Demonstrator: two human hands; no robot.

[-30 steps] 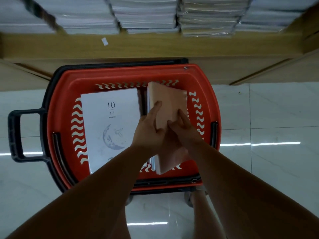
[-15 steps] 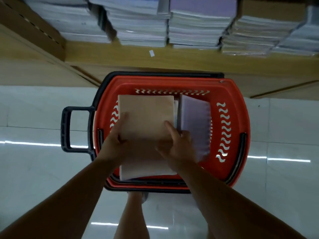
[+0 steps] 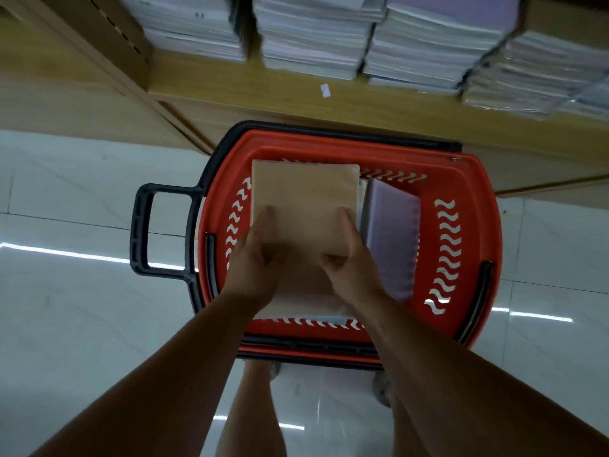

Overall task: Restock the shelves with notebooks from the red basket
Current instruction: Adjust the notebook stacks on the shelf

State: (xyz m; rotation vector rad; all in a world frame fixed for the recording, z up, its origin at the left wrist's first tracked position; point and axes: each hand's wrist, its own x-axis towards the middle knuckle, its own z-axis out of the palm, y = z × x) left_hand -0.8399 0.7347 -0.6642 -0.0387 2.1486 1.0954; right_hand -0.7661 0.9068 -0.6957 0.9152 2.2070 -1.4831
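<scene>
The red basket (image 3: 474,225) stands on the floor in front of the wooden shelf (image 3: 296,97). Over its left half I hold a tan notebook (image 3: 304,199) flat with both hands. My left hand (image 3: 255,265) grips its left edge with the thumb on the cover. My right hand (image 3: 354,268) grips its right edge, thumb on top. A lilac notebook (image 3: 393,235) leans on edge in the basket's right half. A thin white edge of something shows under the tan notebook; the rest is hidden.
Several tall stacks of notebooks (image 3: 316,34) fill the shelf above the basket. The basket has a black side handle (image 3: 141,225) on the left. Glossy white floor tiles (image 3: 66,291) surround it. My legs (image 3: 250,417) stand just behind the basket.
The tan notebook went from tilted over the basket's right half to flat over the left, covering the white moon-print notebook. The lilac notebook became visible. The view tilted up toward the shelf.
</scene>
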